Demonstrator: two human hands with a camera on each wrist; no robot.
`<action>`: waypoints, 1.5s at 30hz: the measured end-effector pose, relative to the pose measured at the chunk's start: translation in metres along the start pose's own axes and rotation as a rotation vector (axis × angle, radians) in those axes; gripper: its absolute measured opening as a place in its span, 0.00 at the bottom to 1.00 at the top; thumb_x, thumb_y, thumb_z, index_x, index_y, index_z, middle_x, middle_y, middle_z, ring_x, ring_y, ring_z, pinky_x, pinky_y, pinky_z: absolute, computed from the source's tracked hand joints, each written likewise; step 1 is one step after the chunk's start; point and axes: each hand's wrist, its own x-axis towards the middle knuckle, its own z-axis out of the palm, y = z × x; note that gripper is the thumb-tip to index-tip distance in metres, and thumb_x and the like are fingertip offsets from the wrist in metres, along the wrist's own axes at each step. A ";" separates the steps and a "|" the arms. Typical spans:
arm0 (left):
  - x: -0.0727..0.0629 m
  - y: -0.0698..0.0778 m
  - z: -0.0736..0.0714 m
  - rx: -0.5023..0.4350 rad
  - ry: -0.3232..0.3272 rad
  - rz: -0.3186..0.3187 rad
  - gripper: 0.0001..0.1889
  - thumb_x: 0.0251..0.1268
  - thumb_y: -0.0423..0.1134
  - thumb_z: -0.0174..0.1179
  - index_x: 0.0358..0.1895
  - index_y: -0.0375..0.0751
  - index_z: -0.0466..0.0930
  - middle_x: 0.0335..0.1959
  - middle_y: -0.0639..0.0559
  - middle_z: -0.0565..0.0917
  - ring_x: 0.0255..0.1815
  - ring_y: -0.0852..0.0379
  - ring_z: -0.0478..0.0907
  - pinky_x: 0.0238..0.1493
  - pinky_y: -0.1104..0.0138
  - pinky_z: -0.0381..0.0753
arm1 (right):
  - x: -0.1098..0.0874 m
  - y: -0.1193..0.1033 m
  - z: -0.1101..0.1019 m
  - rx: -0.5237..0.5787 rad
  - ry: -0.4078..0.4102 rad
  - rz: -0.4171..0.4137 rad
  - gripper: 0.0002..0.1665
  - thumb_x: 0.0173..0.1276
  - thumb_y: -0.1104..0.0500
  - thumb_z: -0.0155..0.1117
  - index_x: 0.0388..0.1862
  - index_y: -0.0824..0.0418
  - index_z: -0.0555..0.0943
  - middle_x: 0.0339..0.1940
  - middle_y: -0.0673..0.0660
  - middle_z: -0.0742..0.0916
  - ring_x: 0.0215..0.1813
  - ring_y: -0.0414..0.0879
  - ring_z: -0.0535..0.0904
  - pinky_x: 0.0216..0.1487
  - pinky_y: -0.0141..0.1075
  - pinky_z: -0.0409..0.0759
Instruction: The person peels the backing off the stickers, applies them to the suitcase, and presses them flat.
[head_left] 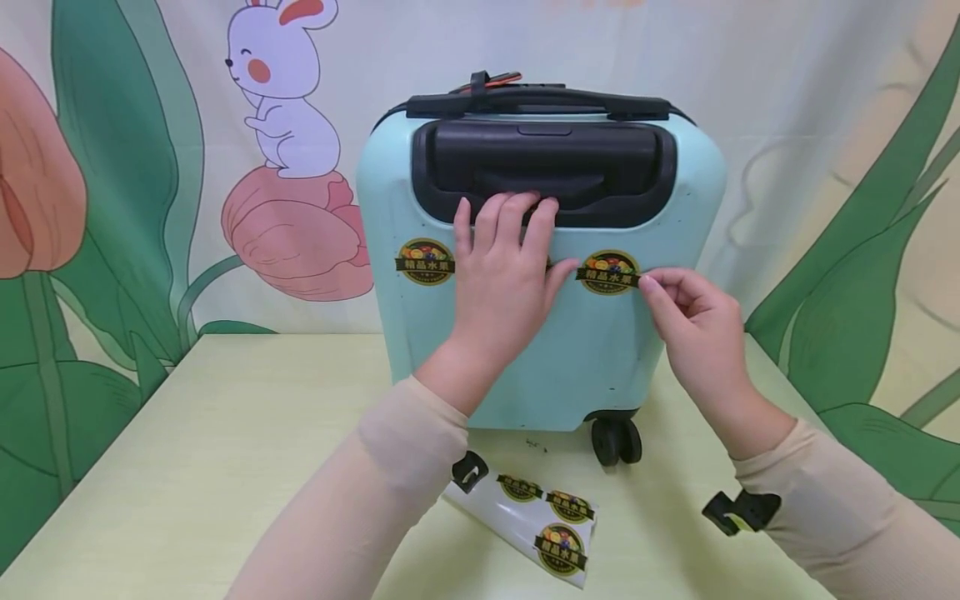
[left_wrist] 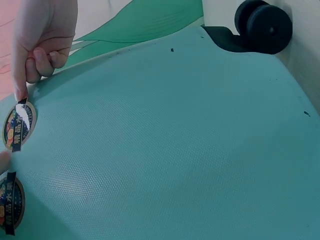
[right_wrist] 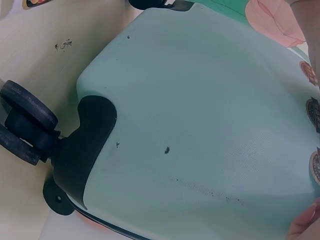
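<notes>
A mint-green suitcase [head_left: 558, 358] stands upright on the table, its black handle recess near the top. My left hand [head_left: 501, 262] lies over its front with fingers extended, fingertips reaching the recess's lower edge and thumb pointing toward the right-hand round fruit sticker [head_left: 608, 273]. My right hand [head_left: 701, 321] pinches that sticker's right end between thumb and index finger, at the suitcase face. A matching left-hand sticker [head_left: 425, 262] is flat on the suitcase. In the right wrist view a middle sticker [right_wrist: 313, 114] also shows; my left hand mostly hides it in the head view.
A white backing sheet [head_left: 517, 517] with several more stickers lies on the pale table [head_left: 300, 417] in front of the suitcase, partly behind my left sleeve. A black caster wheel [head_left: 617, 439] sits at the suitcase's lower right. Behind hangs a printed backdrop [head_left: 300, 233].
</notes>
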 end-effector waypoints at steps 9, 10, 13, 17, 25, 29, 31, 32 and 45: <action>-0.002 0.001 0.004 0.072 0.028 0.021 0.40 0.48 0.67 0.61 0.58 0.40 0.68 0.55 0.44 0.70 0.60 0.46 0.62 0.67 0.49 0.46 | 0.000 -0.001 0.000 -0.006 0.006 -0.003 0.13 0.66 0.59 0.60 0.38 0.71 0.80 0.14 0.50 0.71 0.19 0.41 0.65 0.21 0.30 0.65; -0.002 0.001 0.004 0.072 0.028 0.018 0.41 0.47 0.67 0.62 0.58 0.40 0.67 0.55 0.44 0.70 0.60 0.46 0.61 0.67 0.49 0.46 | 0.000 -0.001 0.000 -0.003 0.006 -0.005 0.12 0.66 0.59 0.60 0.37 0.71 0.80 0.14 0.50 0.71 0.19 0.41 0.64 0.21 0.30 0.64; -0.001 0.002 0.005 0.045 0.032 0.004 0.38 0.48 0.65 0.63 0.57 0.41 0.68 0.55 0.45 0.70 0.60 0.47 0.61 0.67 0.49 0.45 | 0.000 -0.002 0.000 -0.003 0.002 -0.010 0.12 0.66 0.60 0.60 0.38 0.71 0.80 0.14 0.50 0.71 0.19 0.41 0.64 0.21 0.30 0.64; 0.001 0.001 0.004 -0.003 0.067 -0.020 0.30 0.55 0.59 0.62 0.54 0.43 0.72 0.54 0.46 0.72 0.59 0.47 0.63 0.67 0.49 0.46 | 0.001 -0.001 0.001 -0.012 0.004 -0.009 0.13 0.66 0.59 0.61 0.38 0.70 0.80 0.15 0.50 0.71 0.19 0.41 0.65 0.21 0.30 0.65; -0.001 -0.002 0.005 0.028 0.070 0.020 0.29 0.58 0.59 0.59 0.56 0.43 0.71 0.54 0.46 0.72 0.59 0.47 0.63 0.67 0.49 0.47 | 0.002 -0.001 0.000 -0.058 0.021 -0.016 0.12 0.65 0.59 0.62 0.37 0.69 0.82 0.16 0.48 0.74 0.21 0.41 0.66 0.22 0.29 0.66; -0.002 -0.003 0.004 0.037 0.040 0.033 0.34 0.55 0.60 0.60 0.59 0.43 0.70 0.56 0.45 0.71 0.61 0.47 0.61 0.67 0.49 0.45 | 0.002 -0.001 -0.001 -0.094 0.035 -0.044 0.10 0.64 0.60 0.64 0.36 0.68 0.83 0.17 0.46 0.76 0.22 0.40 0.66 0.23 0.28 0.65; -0.002 -0.003 0.004 0.033 0.033 0.032 0.33 0.56 0.60 0.60 0.60 0.43 0.70 0.56 0.45 0.70 0.61 0.47 0.61 0.67 0.49 0.45 | 0.002 -0.001 -0.001 -0.104 0.044 -0.061 0.09 0.63 0.60 0.64 0.35 0.67 0.83 0.17 0.46 0.76 0.21 0.39 0.66 0.23 0.27 0.64; -0.002 -0.003 0.003 0.032 0.031 0.030 0.33 0.56 0.60 0.60 0.60 0.43 0.70 0.57 0.44 0.70 0.61 0.47 0.61 0.67 0.49 0.45 | 0.002 0.000 -0.001 -0.110 0.049 -0.073 0.09 0.63 0.61 0.64 0.35 0.67 0.83 0.16 0.46 0.76 0.20 0.39 0.66 0.22 0.27 0.64; -0.003 -0.002 0.004 0.047 0.031 0.033 0.32 0.57 0.59 0.59 0.60 0.44 0.70 0.57 0.44 0.70 0.62 0.47 0.60 0.67 0.48 0.45 | -0.011 0.021 0.008 -0.151 0.147 -0.510 0.20 0.66 0.58 0.56 0.52 0.71 0.73 0.30 0.53 0.80 0.30 0.42 0.74 0.35 0.29 0.70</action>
